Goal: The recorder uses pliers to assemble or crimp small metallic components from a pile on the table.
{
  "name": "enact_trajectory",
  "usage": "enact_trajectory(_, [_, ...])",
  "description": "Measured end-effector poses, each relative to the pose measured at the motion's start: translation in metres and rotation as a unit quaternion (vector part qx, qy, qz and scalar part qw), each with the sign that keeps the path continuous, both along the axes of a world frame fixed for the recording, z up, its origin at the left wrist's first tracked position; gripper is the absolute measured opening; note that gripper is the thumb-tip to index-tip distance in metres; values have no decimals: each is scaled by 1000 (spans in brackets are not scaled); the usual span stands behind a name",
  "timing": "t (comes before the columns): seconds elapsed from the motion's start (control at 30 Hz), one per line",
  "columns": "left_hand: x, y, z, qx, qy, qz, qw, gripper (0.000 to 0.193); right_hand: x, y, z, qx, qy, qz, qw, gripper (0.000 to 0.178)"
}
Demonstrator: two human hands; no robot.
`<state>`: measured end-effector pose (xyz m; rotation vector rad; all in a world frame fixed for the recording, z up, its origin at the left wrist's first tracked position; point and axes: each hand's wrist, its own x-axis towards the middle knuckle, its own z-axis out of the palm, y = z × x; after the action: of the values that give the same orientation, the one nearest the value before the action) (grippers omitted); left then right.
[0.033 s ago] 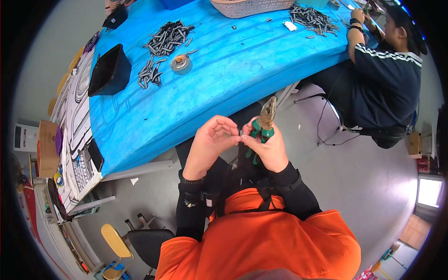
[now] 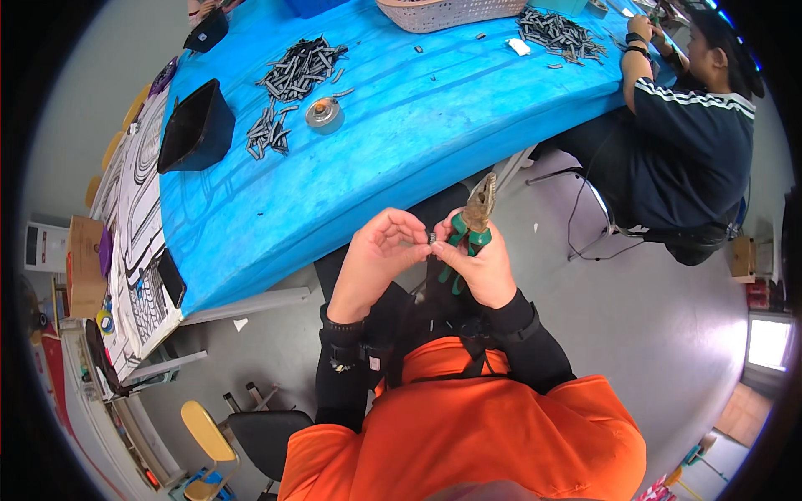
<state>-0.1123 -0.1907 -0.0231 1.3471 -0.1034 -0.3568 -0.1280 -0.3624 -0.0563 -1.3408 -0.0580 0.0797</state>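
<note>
My left hand (image 2: 380,255) and my right hand (image 2: 484,267) meet in front of my lap, just off the table's near edge. Between their fingertips is a small dark grey ridged piece (image 2: 432,238), pinched from both sides; its exact kind is too small to make out. Combination pliers (image 2: 479,204) with green handles rest in my right hand, jaws pointing up and away from me. The handles pass behind my thumb, and part of them is hidden by the palm.
The blue-covered table (image 2: 376,150) bears a pile of dark grey strips (image 2: 302,71), a small round metal burner (image 2: 324,115), a black bin (image 2: 197,129) and a pale basket (image 2: 443,15). Another strip pile (image 2: 561,35) lies near a seated co-worker (image 2: 697,125) at right.
</note>
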Motion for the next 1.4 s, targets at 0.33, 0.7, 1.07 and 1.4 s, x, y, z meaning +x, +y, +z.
enact_trajectory(0.33, [5, 7, -3, -80, 47, -60, 994, 18, 6, -2, 0, 134, 12, 78, 988, 27])
enact_trajectory(0.7, [-2, -2, -5, -49, 44, -11, 998, 20, 6, -2, 1, 115, 26, 82, 990, 26])
enact_trajectory(1.07, [-9, -27, -11, 319, -352, 164, 865, 27, 7, 4, 1, 120, 41, 20, 992, 20])
enact_trajectory(1.4, [19, 16, 3, 450, -346, 340, 750, 14, 2, 3, -1, 92, 42, 32, 994, 22])
